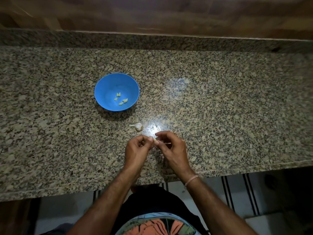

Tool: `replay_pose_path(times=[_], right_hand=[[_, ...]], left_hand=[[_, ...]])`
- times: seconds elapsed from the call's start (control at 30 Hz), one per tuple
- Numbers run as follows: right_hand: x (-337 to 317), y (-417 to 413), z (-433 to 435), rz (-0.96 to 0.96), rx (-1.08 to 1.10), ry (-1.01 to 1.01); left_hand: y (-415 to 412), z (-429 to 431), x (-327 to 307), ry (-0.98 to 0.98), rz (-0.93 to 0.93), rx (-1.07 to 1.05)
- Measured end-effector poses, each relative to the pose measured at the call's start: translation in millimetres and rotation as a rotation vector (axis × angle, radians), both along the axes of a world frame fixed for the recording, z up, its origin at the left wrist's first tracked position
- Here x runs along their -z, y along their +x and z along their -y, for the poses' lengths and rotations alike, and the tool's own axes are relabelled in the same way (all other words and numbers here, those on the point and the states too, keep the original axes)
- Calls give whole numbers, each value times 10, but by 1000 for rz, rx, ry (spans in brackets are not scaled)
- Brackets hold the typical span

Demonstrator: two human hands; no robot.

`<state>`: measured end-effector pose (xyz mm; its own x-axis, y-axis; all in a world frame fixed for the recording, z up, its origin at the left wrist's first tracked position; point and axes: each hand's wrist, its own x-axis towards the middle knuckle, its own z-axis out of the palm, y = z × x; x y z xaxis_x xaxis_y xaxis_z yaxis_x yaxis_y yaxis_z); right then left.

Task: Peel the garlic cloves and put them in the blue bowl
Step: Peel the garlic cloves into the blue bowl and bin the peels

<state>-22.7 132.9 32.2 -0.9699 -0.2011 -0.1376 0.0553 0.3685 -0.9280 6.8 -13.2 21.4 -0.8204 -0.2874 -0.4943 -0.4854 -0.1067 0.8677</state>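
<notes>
A blue bowl stands on the granite counter, left of centre, with several pale peeled garlic cloves lying in its bottom. A partly broken garlic head lies on the counter just in front of the bowl. Below it, my left hand and my right hand meet fingertip to fingertip, both pinching one small garlic clove between them. Most of the clove is hidden by the fingers.
The speckled granite counter stretches left and right, with a raised back ledge and a wooden wall behind. Its front edge runs just below my wrists. A striped floor mat lies under the counter.
</notes>
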Motion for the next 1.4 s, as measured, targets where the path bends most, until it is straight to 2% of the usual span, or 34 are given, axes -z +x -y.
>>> replay_pose_path(times=[0.17, 0.43, 0.63, 0.97, 1.4], right_hand=[[0, 108, 107, 39, 151, -101], [-37, 182, 188, 79, 208, -116], [-30, 91, 152, 20, 200, -41], [33, 44, 50, 78, 170, -101], [12, 67, 0, 172, 214, -234]], left_hand=[[31, 26, -12, -290, -62, 117], [76, 20, -155, -175, -39, 166], [67, 90, -226, -327, -101, 117], [6, 107, -241, -457, -128, 217], [14, 12, -198, -405, -137, 190]])
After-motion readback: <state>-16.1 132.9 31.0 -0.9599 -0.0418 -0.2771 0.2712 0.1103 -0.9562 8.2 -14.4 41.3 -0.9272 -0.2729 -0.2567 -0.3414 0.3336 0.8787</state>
